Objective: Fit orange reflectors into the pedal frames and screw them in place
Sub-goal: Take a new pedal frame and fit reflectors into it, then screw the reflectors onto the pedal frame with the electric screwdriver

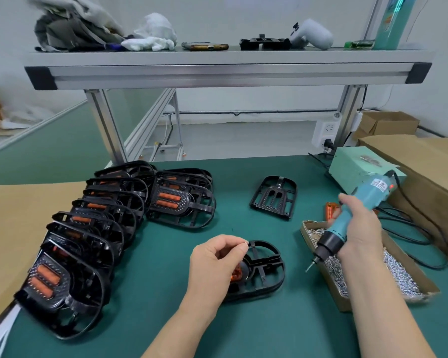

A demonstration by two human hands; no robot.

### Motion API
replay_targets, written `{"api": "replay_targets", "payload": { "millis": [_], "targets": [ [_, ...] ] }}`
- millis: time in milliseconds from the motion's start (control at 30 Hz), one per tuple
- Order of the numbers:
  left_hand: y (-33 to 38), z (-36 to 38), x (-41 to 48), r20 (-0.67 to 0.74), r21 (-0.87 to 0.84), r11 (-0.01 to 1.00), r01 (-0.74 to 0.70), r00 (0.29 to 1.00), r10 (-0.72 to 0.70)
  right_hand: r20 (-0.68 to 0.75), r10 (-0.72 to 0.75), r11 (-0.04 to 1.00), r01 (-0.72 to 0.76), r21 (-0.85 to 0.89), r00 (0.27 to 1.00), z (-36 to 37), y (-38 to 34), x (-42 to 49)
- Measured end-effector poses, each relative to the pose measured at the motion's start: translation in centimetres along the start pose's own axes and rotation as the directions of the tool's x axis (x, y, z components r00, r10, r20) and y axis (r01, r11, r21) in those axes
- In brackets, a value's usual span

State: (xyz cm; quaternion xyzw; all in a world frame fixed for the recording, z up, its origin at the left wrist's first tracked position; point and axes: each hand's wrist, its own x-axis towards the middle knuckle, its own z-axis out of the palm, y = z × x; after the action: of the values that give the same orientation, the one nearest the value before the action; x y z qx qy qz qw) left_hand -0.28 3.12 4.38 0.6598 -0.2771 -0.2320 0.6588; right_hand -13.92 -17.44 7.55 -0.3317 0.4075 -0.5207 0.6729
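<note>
A black pedal frame (265,270) lies on the green mat in front of me, with an orange reflector (236,275) showing in it beside my wrist. My left hand (217,262) hovers over the frame's left part, thumb and forefinger pinched on a small screw (245,243). My right hand (360,223) grips a teal electric screwdriver (347,223), bit pointing down-left, over the cardboard tray of screws (393,270). An empty pedal frame (274,196) lies farther back. A loose orange reflector (331,210) sits behind the screwdriver.
Several finished pedals with orange reflectors (93,228) are stacked in rows at the left. A teal power box (354,169) and brown cardboard boxes (424,171) stand at the right, with black cables (411,228) trailing. An aluminium shelf (228,71) spans overhead.
</note>
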Motion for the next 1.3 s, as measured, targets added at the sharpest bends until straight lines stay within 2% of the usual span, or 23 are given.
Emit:
{"api": "replay_targets", "payload": {
  "millis": [100,200,333,500,633,1300],
  "targets": [
    [0.0,0.2,-0.2,0.041,-0.02,1.0,0.005,0.999,-0.004,0.105,0.019,0.976,-0.041,0.214,0.994,1.9,-1.0,-2.3],
    [0.1,0.3,-0.3,0.077,-0.048,0.999,0.025,0.997,-0.021,0.206,0.015,0.95,-0.078,0.301,0.978,3.8,-1.9,-4.1],
    [0.2,0.2,-0.4,0.123,-0.108,0.991,0.084,0.99,-0.071,0.189,-0.076,0.931,0.002,0.365,0.979,6.1,-1.8,-6.2],
    [0.4,-0.1,-0.4,0.12,-0.197,0.974,0.111,0.989,-0.089,0.096,-0.265,0.901,0.211,0.379,0.959,8.0,-1.1,-8.0],
    [0.5,-0.3,-0.2,0.124,-0.245,0.959,0.144,0.985,-0.117,0.074,-0.318,0.882,0.267,0.387,0.945,8.4,-0.9,-8.4],
    [0.5,-0.4,-0.2,0.132,-0.265,0.954,0.142,0.985,-0.109,0.067,-0.338,0.892,0.297,0.34,0.939,8.1,-0.5,-8.3]
  ]
}}
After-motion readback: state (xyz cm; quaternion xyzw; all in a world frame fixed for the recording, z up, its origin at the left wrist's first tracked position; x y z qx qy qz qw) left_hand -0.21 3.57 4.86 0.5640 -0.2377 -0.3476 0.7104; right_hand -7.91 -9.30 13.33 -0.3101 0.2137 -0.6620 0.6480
